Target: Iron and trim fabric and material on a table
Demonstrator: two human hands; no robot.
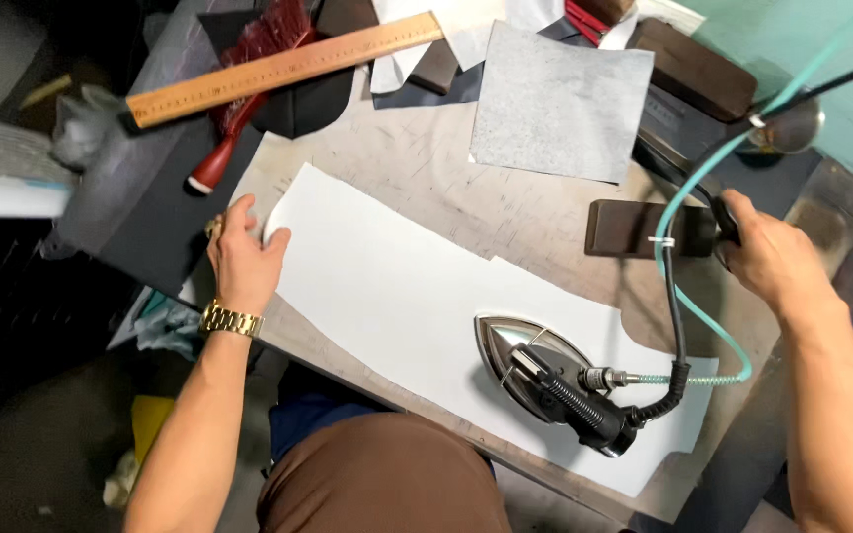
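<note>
The left hand point(245, 259) lies open, fingers pinning the far-left corner of the white fabric piece point(417, 306). The right hand point(767, 259) grips a dark block's point(644, 229) end. Between them the steam iron point(545, 380) rests unheld on the fabric; keep that corner flat and taut.

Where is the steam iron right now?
In the head view the steam iron stands unheld on the right part of the white fabric piece, below the right hand.

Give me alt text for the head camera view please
A steam iron sits on a white fabric piece on a worn table. The left hand presses the fabric's end; the right hand grips a dark block.
</note>
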